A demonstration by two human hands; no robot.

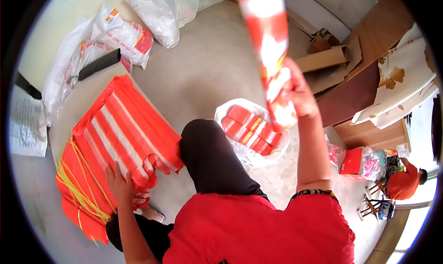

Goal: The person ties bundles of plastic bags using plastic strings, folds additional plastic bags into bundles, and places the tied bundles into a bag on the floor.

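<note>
My right hand [299, 91] is raised and closed around a long red-and-white strip [266, 29], which runs up past the top edge and is blurred by motion. On my left lies a wide stack of red-and-white striped sheets [127, 125], its near end loose and crumpled; whether it is cloth or plastic I cannot tell. My left hand [119, 183] rests on the near side of this stack with its fingers spread. Beside that hand, a bunch of thin yellow ties [83, 185] hangs over the red material.
Tied red-and-white bundles [251, 128] fill an open white bag [226, 108] on the floor by my knee. White sacks [120, 35] lean at the back left. Cardboard [323, 61] is piled at the right. A person in orange [402, 184] sits far right near a red box [351, 161].
</note>
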